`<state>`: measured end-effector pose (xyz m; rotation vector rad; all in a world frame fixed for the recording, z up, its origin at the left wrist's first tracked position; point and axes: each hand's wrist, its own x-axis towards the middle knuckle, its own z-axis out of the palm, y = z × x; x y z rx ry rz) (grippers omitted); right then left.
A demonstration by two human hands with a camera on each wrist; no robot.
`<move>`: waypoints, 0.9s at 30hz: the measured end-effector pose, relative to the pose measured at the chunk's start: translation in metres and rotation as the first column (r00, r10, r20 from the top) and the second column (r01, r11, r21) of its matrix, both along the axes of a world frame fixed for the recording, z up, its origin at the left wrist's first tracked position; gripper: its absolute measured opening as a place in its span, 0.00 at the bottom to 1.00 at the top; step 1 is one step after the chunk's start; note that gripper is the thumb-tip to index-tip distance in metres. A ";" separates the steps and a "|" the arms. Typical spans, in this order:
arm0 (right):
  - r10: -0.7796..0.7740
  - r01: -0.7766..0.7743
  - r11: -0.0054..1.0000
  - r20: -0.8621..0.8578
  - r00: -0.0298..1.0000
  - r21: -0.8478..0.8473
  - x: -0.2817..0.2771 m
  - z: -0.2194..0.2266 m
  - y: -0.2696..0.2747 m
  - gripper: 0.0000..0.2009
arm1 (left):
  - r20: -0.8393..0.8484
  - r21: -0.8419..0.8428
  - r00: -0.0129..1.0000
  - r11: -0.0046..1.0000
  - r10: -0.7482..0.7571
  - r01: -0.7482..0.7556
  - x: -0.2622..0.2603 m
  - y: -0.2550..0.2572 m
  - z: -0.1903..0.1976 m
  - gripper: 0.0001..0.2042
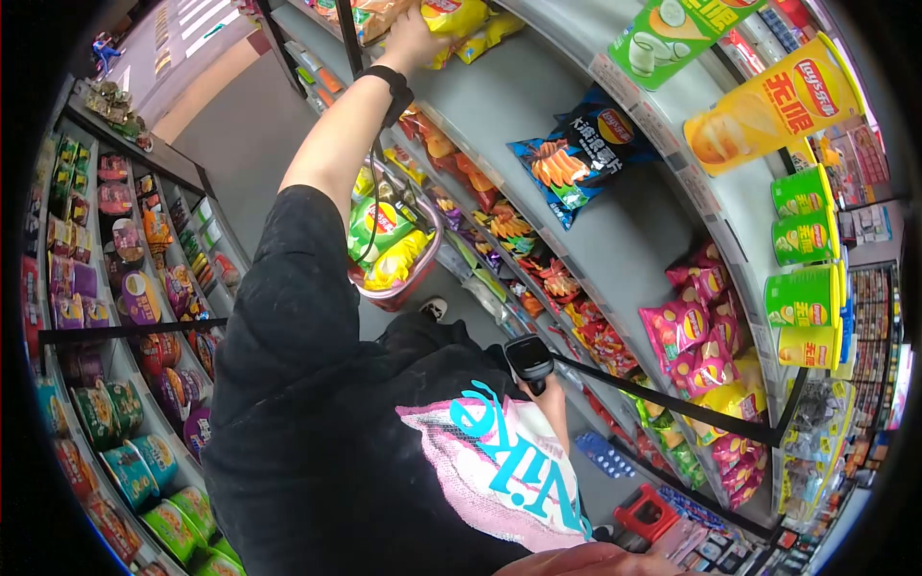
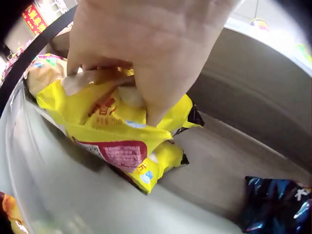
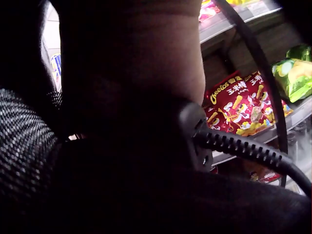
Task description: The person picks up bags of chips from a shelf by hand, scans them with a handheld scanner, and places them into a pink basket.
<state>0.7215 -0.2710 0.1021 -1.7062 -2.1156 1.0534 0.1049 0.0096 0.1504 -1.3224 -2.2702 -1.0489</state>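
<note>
At the upper shelf, my left hand grips a yellow chip bag. In the left wrist view the fingers of that hand curl over the top of the yellow bag, with another yellow bag just below it. Low beside the shirt, my right hand holds a black handheld device, its fingers partly hidden. The right wrist view shows a dark forearm and a black ribbed cable; the hand itself cannot be made out there.
A basket with green and yellow bags stands on the floor beside the shelves. A dark blue chip bag lies on the same shelf, pink bags farther along. Chip cans line the shelf above. Noodle cups fill the opposite shelves.
</note>
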 end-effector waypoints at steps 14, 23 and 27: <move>-0.014 0.018 0.996 0.057 0.998 -0.083 -0.012 -0.013 0.011 0.22 | -0.035 -0.238 0.999 0.971 -0.029 0.020 0.015 -0.015 -0.005 0.67; 0.058 -0.058 0.998 0.055 0.997 0.001 -0.008 -0.011 0.014 0.23 | -0.035 -0.111 0.998 0.993 -0.044 0.040 0.018 -0.035 0.002 0.55; 0.073 -0.073 0.997 0.004 0.997 0.007 -0.003 -0.014 0.014 0.23 | -0.018 0.035 0.990 0.990 -0.139 0.140 0.031 -0.060 0.015 0.61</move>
